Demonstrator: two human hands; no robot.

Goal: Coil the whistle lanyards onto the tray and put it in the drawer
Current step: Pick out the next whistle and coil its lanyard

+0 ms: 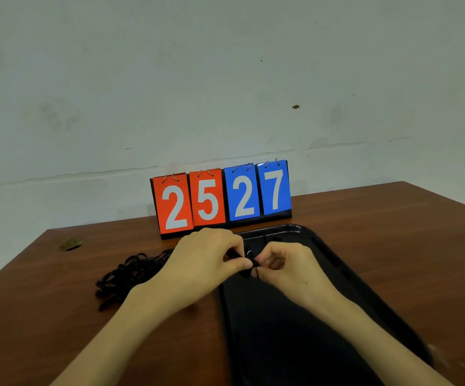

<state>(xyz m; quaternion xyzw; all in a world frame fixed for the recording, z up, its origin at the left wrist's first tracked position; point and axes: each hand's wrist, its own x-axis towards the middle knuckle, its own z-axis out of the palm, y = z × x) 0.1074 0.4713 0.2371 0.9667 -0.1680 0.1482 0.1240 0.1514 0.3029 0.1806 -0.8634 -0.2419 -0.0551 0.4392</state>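
Both of my hands meet over the far left part of the black plastic tray [345, 277]. The fingers are curled, and the left hand [206, 263] and right hand [289, 268] each pinch the same short black lanyard end [249, 257], where a small metal ring glints between the fingertips. The tangled heap of black whistle lanyards [131, 274] lies off the tray, to the left of the hands and just beyond my left wrist. Its long axis runs from near-left to far-right, pointing towards the left hand, so that hand is the nearer one for drawing in more strap. I cannot tell whether the pinched end runs back into the heap, as the left hand hides the join. I judge the coiling barely begun. The brown wooden tabletop [393, 232] also carries a red-and-blue flip scoreboard [221, 197] reading 25 and 27, just behind the tray, against a pale stained wall [225, 79]. No drawer is in view.
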